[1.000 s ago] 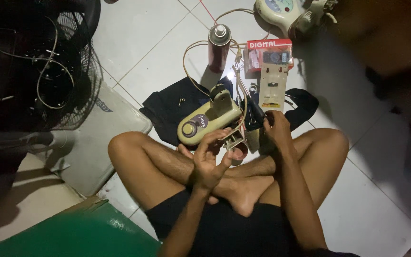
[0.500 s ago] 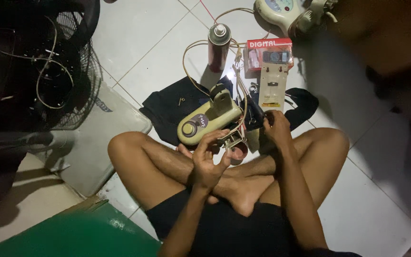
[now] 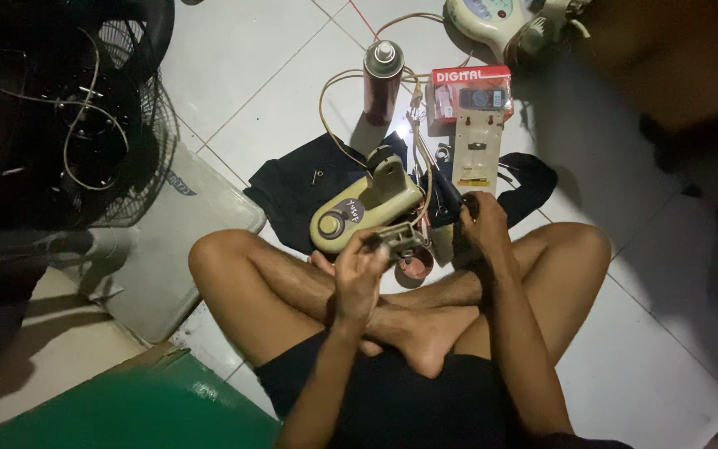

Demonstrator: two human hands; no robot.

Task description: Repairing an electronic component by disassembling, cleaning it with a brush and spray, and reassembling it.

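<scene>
Nothing has shifted since before: left hand (image 3: 359,278) fingers clamped on a small grey part (image 3: 399,239) just below the cream appliance housing (image 3: 363,212), right hand (image 3: 482,223) fingers closed on dark wiring just right of that housing, spray can (image 3: 382,79) well above it.

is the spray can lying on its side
No, the spray can stands upright on the white tiled floor, its cap end facing up, beyond the dark cloth.
</scene>
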